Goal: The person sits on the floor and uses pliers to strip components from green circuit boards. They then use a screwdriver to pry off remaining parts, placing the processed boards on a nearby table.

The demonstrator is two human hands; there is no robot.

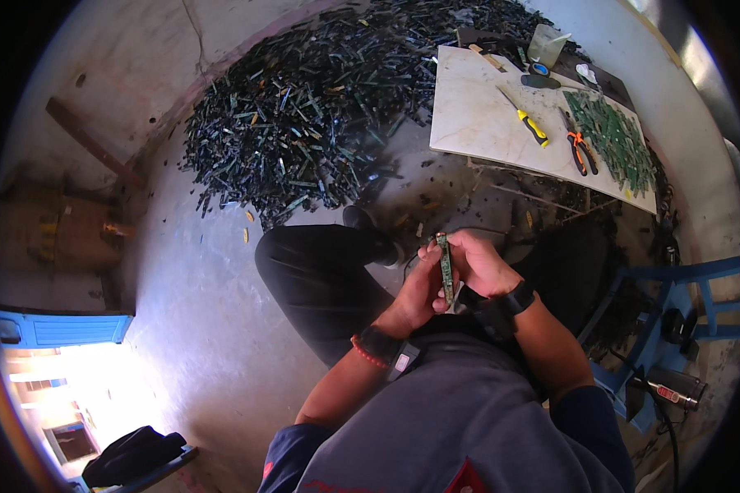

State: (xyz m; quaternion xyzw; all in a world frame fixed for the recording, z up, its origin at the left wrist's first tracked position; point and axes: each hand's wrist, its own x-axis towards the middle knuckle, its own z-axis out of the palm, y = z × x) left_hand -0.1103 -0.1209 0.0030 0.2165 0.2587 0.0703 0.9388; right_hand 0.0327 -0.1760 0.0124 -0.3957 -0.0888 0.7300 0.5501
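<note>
A narrow green circuit board strip (446, 267) stands lengthwise between my two hands, above my lap. My left hand (420, 285) is closed on its left side, with the fingers along the edge. My right hand (482, 264) grips it from the right, fingertips near its far end. Small parts dot the strip's face; the undersides of my fingers are hidden. Beyond my hands, on a white board (477, 115), lie a yellow-handled screwdriver (534, 130), orange-handled pliers (580, 152) and a stack of green circuit board strips (612, 140).
A large heap of dark strips (296, 123) covers the floor ahead and to the left. A clear cup (547, 45) and a tape roll (538, 70) are at the white board's far edge. At right stand a blue stool (658, 329) and a heat gun (674, 388) with a cable.
</note>
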